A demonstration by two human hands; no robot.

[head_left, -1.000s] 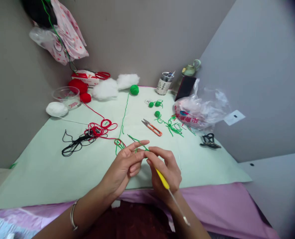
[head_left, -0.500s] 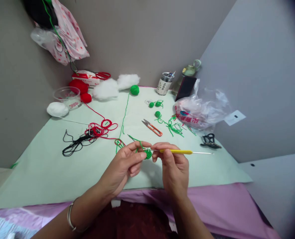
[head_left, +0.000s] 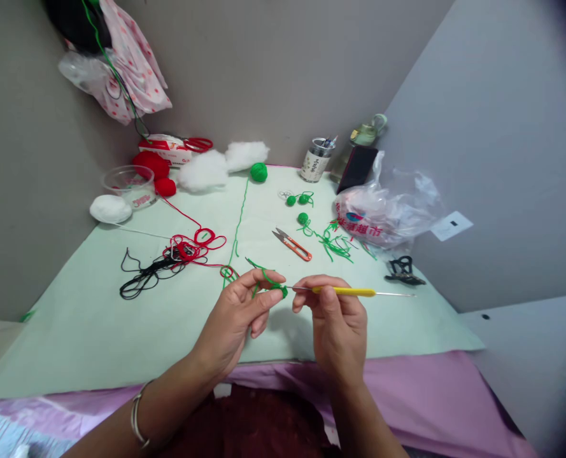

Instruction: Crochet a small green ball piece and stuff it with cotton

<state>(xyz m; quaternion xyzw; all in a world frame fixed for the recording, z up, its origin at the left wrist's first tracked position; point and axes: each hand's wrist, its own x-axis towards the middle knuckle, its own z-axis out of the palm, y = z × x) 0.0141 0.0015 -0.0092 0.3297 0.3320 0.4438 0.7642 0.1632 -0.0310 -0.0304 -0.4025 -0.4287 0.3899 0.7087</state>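
The hook (head_left: 349,292) pairs smooth plastic with shiny metal; the plastic bag (head_left: 382,213) looks glossy.

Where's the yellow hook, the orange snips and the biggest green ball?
Yellow hook (head_left: 354,292): head view, on its handle.
Orange snips (head_left: 298,247): head view, on one handle arm.
Biggest green ball (head_left: 258,172): head view, on its round middle.

You're working in soft, mid-bright light, w/ the R wall (head_left: 459,133) looking bluer than the dim L wall (head_left: 15,191) & a faint shadow falling on the table cover (head_left: 120,343) betw. your L hand (head_left: 242,312) & R hand (head_left: 339,324). The plastic bag (head_left: 388,213) is glinting; black vignetting's eating the far R edge, esp. top. Fine detail's blurring on your green piece (head_left: 283,291), & wide-angle distortion's stretching the edges.
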